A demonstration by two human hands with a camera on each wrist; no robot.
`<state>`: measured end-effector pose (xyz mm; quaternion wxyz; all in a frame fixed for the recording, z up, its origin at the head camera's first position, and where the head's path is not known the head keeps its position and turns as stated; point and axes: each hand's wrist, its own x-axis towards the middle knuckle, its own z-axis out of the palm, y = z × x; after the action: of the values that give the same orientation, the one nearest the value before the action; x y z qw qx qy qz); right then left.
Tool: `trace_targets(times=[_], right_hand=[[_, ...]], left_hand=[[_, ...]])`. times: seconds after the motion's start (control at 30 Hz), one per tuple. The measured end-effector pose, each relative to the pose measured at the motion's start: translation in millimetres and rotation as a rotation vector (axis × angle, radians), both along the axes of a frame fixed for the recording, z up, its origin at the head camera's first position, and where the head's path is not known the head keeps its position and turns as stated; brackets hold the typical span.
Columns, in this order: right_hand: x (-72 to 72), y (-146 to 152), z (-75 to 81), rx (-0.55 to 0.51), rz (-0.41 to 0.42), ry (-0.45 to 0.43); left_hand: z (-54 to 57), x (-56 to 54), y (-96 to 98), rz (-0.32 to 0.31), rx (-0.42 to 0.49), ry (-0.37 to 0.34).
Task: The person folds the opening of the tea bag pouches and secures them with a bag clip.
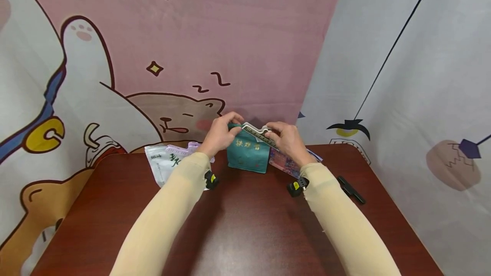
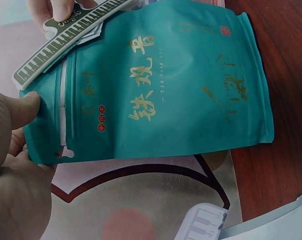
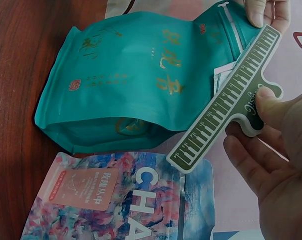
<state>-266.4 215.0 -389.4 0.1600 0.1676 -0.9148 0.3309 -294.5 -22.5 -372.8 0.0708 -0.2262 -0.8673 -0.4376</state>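
Head view: pinching with the left hand [image 1: 222, 134], thumb against fingers, the top of a green bag [image 1: 248, 159] at its 11 o'clock corner. Gripping with the right hand [image 1: 285, 139], thumb over fingers, a piano-key clip [image 3: 226, 98], and slanting it from 10 o'clock down to 4 across the bag's mouth. Cannot tell whether clamped on or merely laid against the edge. Showing white material [image 3: 223, 74] at the mouth, just beside the clip. Standing upright on the table [image 1: 249, 233], gold lettering outward: the same bag. Just beside it, between 3 and 4 o'clock, a colourful pouch [image 3: 141, 200] lettered "CHA". Toward 9 o'clock, a white pouch [image 1: 159, 167] with a purple clip [image 2: 203, 222]. Well apart toward 4 o'clock, a black item [image 1: 350, 190], too small to make out. Behind, at 12 o'clock, a cartoon-printed backdrop [image 1: 238, 33].
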Motion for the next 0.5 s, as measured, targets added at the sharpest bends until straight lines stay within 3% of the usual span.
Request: trace_targets(times=[0.5], right_hand=[[0.5,1.1,2.0,0.03,0.038,0.072]], left_hand=[[-0.1,-0.3,-0.2,-0.007,0.012,0.007]])
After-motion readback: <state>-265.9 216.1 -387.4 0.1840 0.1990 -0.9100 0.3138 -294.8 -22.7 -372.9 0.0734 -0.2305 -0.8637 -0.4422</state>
